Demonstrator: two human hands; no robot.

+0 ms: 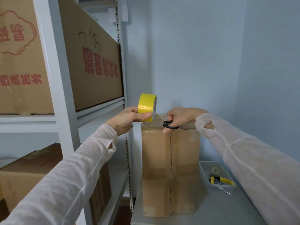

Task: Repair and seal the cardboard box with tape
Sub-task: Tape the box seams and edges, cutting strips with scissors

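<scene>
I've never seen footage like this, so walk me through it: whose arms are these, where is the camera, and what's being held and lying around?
No machine: these are a person's arms, filmed by one head-worn camera looking forward and down. The left hand grips a yellow tape roll; the right hand holds black scissors at the tape stretched onto the box top. The box stands on a grey table, beside a clear bin of small tools. Shelves with bigger boxes stand at left.
</scene>
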